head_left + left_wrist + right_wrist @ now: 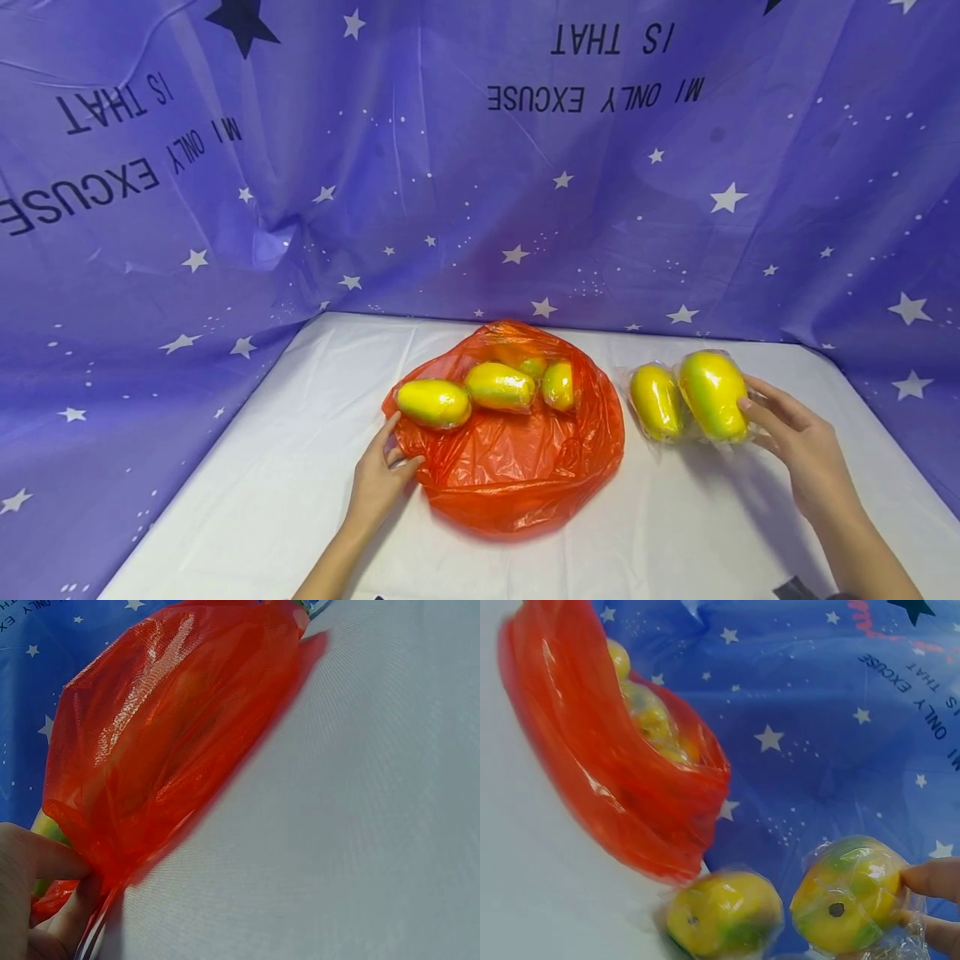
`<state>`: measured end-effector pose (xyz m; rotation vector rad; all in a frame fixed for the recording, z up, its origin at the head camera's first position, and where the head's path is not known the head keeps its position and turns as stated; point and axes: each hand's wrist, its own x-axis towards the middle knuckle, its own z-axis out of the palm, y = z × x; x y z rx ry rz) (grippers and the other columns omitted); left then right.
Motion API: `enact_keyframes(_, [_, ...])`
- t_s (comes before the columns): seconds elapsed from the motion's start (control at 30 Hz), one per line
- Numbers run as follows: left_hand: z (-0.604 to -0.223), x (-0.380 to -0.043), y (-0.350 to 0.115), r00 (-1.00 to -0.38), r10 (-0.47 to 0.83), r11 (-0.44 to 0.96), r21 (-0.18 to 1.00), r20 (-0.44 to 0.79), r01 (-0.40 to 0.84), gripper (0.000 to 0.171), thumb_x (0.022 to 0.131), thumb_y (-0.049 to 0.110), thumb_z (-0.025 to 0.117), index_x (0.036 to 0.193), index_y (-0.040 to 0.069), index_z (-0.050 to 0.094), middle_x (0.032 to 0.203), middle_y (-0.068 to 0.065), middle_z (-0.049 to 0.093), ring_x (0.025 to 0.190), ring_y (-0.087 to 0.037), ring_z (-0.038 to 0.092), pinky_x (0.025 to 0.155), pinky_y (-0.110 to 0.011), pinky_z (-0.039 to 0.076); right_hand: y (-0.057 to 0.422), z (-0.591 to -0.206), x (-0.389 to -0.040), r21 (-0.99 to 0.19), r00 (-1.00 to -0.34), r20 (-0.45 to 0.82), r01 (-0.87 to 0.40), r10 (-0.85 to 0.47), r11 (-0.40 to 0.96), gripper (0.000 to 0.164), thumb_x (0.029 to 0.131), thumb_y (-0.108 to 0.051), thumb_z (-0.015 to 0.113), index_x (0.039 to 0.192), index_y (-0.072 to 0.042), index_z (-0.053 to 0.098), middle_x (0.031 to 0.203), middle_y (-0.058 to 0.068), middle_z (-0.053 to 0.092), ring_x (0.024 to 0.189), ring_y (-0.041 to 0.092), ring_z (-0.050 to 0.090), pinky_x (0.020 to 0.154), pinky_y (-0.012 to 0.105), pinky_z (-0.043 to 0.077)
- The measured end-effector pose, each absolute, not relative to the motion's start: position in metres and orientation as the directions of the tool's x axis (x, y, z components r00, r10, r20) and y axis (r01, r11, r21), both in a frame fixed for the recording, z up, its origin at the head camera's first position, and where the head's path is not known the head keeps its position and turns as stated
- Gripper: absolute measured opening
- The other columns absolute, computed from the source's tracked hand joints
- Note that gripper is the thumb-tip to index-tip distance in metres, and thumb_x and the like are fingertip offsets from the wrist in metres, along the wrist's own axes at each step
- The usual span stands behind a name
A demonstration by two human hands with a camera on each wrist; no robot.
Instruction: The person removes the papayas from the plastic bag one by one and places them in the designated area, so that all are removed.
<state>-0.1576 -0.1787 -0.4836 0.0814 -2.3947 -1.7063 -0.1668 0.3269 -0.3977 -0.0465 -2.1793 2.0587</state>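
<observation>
A red plastic bag (517,508) lies spread on the table with its mouth facing up. Inside it sit several yellow mangoes, among them one at the left (435,403) and one in the middle (501,387), each in clear wrap. My left hand (378,483) pinches the bag's left edge between thumb and fingers, as the left wrist view also shows. To the right of the bag, my right hand (806,450) holds a wrapped mango (712,396) by its right side. Another wrapped mango (656,402) is just left of it, outside the bag.
A white cloth (300,500) covers the table. Behind and along both sides hangs a purple curtain (450,208) with stars and printed words. A dark object (793,588) shows at the bottom edge near the right forearm.
</observation>
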Motion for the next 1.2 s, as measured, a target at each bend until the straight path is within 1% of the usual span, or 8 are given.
enact_keyframes(0.07, [-0.483, -0.158, -0.179, -0.979, -0.158, 0.328, 0.942, 0.128, 0.070, 0.077, 0.080, -0.008, 0.072, 0.147, 0.003, 0.036, 0.108, -0.027, 0.065, 0.094, -0.032, 0.068, 0.069, -0.020, 0.053, 0.331, -0.397, -0.169, -0.996, -0.987, 0.084, -0.081, 0.135, 0.027, 0.042, 0.095, -0.016, 0.063, 0.136, -0.019, 0.057, 0.109, -0.019, 0.063, 0.091, -0.005, 0.060, 0.069, 0.016, 0.053])
enact_keyframes(0.23, [-0.482, -0.157, -0.179, -0.981, -0.155, 0.309, 0.949, 0.115, 0.063, 0.077, 0.080, -0.007, 0.072, 0.147, 0.003, 0.036, 0.097, -0.023, 0.069, 0.093, -0.031, 0.068, 0.068, -0.020, 0.053, 0.340, -0.399, -0.172, -0.992, -0.982, 0.101, -0.111, 0.162, -0.057, 0.037, 0.095, -0.012, 0.063, 0.130, -0.020, 0.062, 0.103, -0.014, 0.067, 0.086, 0.000, 0.063, 0.068, 0.017, 0.053])
enact_keyframes(0.47, [-0.481, -0.155, -0.178, -0.982, -0.146, 0.293, 0.953, 0.123, 0.076, 0.078, 0.081, -0.005, 0.073, 0.148, 0.003, 0.035, 0.103, -0.025, 0.067, 0.095, -0.031, 0.068, 0.070, -0.019, 0.053, 0.348, -0.399, -0.175, -0.992, -0.969, 0.091, -0.107, 0.228, -0.060, 0.029, 0.094, -0.014, 0.063, 0.122, -0.023, 0.061, 0.099, -0.015, 0.066, 0.084, -0.002, 0.062, 0.066, 0.016, 0.053])
enact_keyframes(0.6, [-0.481, -0.156, -0.178, -0.982, -0.142, 0.299, 0.951, 0.128, 0.081, 0.078, 0.080, -0.005, 0.073, 0.148, 0.003, 0.035, 0.107, -0.027, 0.066, 0.095, -0.031, 0.068, 0.071, -0.019, 0.053, 0.352, -0.401, -0.175, -0.994, -0.956, 0.068, -0.089, 0.284, -0.059, 0.027, 0.094, -0.017, 0.064, 0.119, -0.024, 0.057, 0.101, -0.016, 0.061, 0.085, -0.003, 0.060, 0.065, 0.014, 0.052])
enact_keyframes(0.67, [-0.481, -0.156, -0.178, -0.981, -0.143, 0.306, 0.949, 0.129, 0.080, 0.077, 0.080, -0.005, 0.073, 0.148, 0.003, 0.035, 0.110, -0.027, 0.065, 0.095, -0.031, 0.068, 0.071, -0.019, 0.052, 0.354, -0.403, -0.175, -0.993, -0.948, 0.066, -0.092, 0.311, -0.068, 0.025, 0.094, -0.018, 0.064, 0.117, -0.024, 0.056, 0.103, -0.014, 0.059, 0.085, -0.003, 0.059, 0.065, 0.014, 0.052])
enact_keyframes(0.8, [-0.481, -0.156, -0.178, -0.982, -0.141, 0.302, 0.950, 0.128, 0.080, 0.077, 0.081, -0.006, 0.072, 0.148, 0.003, 0.035, 0.116, -0.028, 0.062, 0.096, -0.031, 0.068, 0.072, -0.019, 0.052, 0.359, -0.404, -0.175, -0.991, -0.940, 0.059, -0.097, 0.337, -0.097, 0.024, 0.094, -0.017, 0.063, 0.117, -0.022, 0.057, 0.106, -0.011, 0.055, 0.086, -0.001, 0.058, 0.064, 0.015, 0.053])
enact_keyframes(0.97, [-0.480, -0.156, -0.178, -0.982, -0.140, 0.306, 0.949, 0.129, 0.081, 0.078, 0.081, -0.005, 0.073, 0.148, 0.004, 0.035, 0.122, -0.030, 0.058, 0.097, -0.031, 0.067, 0.074, -0.018, 0.052, 0.366, -0.405, -0.175, -0.991, -0.930, 0.035, -0.078, 0.367, -0.105, 0.025, 0.094, -0.018, 0.065, 0.117, -0.023, 0.057, 0.109, -0.010, 0.053, 0.087, -0.001, 0.056, 0.063, 0.015, 0.052])
enact_keyframes(1.2, [-0.482, -0.156, -0.178, -0.982, -0.142, 0.313, 0.947, 0.128, 0.078, 0.077, 0.081, -0.004, 0.073, 0.148, 0.004, 0.035, 0.122, -0.029, 0.058, 0.096, -0.030, 0.068, 0.074, -0.018, 0.052, 0.372, -0.406, -0.177, -0.993, -0.904, 0.009, -0.058, 0.426, -0.103, 0.026, 0.092, -0.019, 0.067, 0.117, -0.022, 0.060, 0.107, -0.011, 0.052, 0.087, 0.000, 0.054, 0.061, 0.014, 0.052])
